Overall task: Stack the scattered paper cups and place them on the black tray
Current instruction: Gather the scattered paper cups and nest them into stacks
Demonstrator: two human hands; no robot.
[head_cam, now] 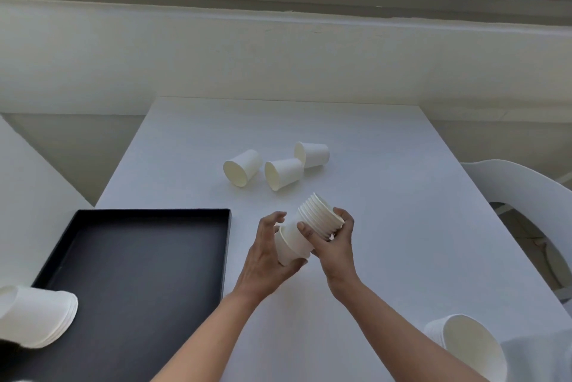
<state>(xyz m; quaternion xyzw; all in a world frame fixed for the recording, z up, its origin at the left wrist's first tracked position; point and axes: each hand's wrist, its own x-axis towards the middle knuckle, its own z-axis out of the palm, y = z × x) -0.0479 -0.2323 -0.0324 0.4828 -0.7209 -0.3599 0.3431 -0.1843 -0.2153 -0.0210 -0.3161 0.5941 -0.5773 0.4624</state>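
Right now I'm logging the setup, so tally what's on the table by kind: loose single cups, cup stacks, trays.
Loose single cups lying on the table: 3
Cup stacks: 3 (held in both hands, on the tray, near right corner)
Black tray: 1
Total: 7

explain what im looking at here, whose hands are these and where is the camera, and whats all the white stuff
The single picture comes from a camera worn on a person's head, looking down at their own two bare hands over a white table. The right hand grips a nested stack of paper cups; the left hand holds one more cup against that stack's end. Three loose cups lie tipped on their sides farther back. A black tray sits at the left with another short stack lying at its near corner. One more cup lies near right.
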